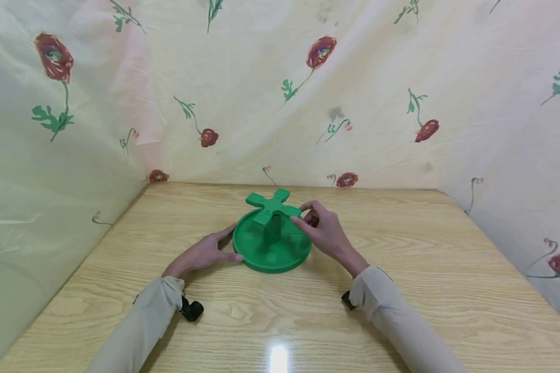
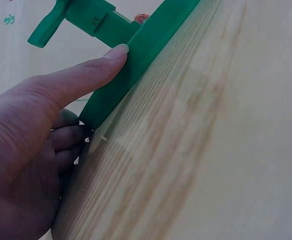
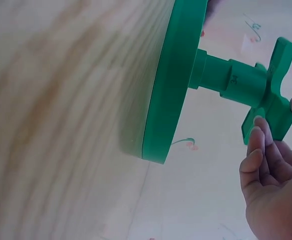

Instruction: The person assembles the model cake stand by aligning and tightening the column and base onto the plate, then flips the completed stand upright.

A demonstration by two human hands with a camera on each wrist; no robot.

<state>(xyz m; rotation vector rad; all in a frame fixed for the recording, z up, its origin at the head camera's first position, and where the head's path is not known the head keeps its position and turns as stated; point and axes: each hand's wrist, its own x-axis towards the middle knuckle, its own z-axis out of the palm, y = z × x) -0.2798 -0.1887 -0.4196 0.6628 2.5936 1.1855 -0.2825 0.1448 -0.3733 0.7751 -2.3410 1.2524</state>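
Note:
A green round base [image 1: 273, 269] with a raised rim lies on the wooden table. From its middle rises a thick green post [image 1: 274, 228], marked with small numbers in the wrist views. A green four-armed cross piece [image 1: 271, 205] sits on top of the post. My left hand [image 1: 207, 253] grips the base at its left side, thumb [image 2: 98, 70] on the near edge and fingers further round. With thumb and fingers, my right hand [image 1: 326, 228] pinches the right arm of the cross piece [image 3: 280, 112], above the base's right side.
The light wooden table [image 1: 424, 269] stretches out around the base. A pale cloth with red flowers [image 1: 242, 77] hangs behind and on both sides of it. Black wrist straps with a camera [image 1: 192, 311] show under the sleeves.

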